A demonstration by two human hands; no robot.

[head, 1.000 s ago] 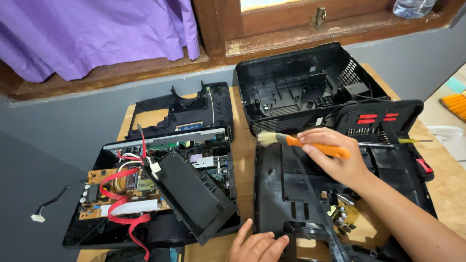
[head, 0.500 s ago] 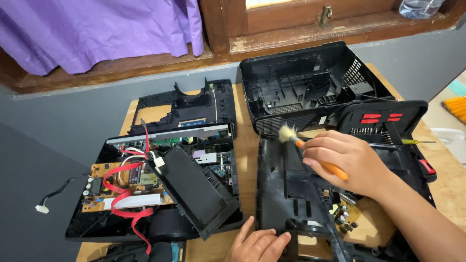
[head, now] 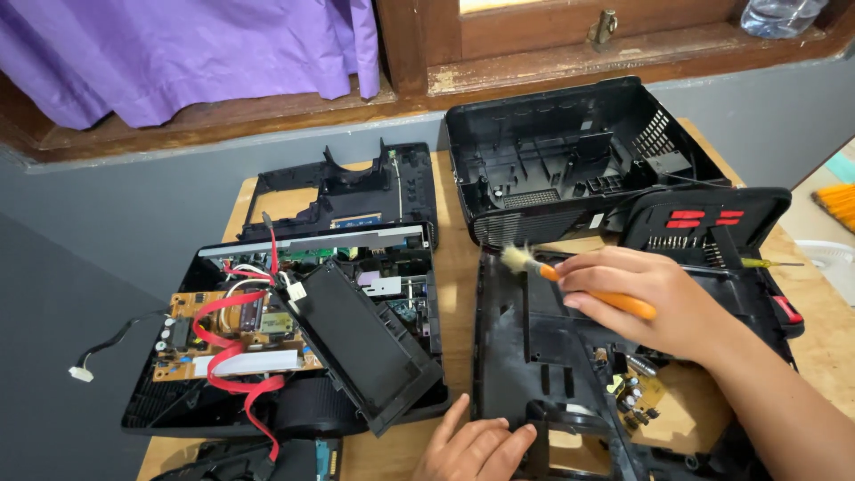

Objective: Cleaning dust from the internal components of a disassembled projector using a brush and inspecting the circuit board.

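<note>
The wooden table point(head: 450, 258) in front of you carries a device taken apart into black plastic pieces. At the far right stands the deep upper housing point(head: 570, 156), hollow and ribbed; it looks bulky but light. At the left lies the opened chassis point(head: 294, 338), with a brown circuit board point(head: 223, 334) and red ribbon cables point(head: 236, 379) that look fragile, so keep off them.

Directly before you lies the flat black base panel point(head: 552, 356), dusty on its left part. It looks stiff yet thin, and probably flexes if lifted by one corner; take it by its thick outer edges. Your left hand point(head: 476, 445) rests on its near edge, fingers together and flat, pinning it down.

Your right hand point(head: 659, 298) has its fingers clamped round the orange handle of a small brush point(head: 570, 281), whose pale bristles touch the panel's far left area. The brush looks light, its bristles soft; grip it at mid-handle.
</note>
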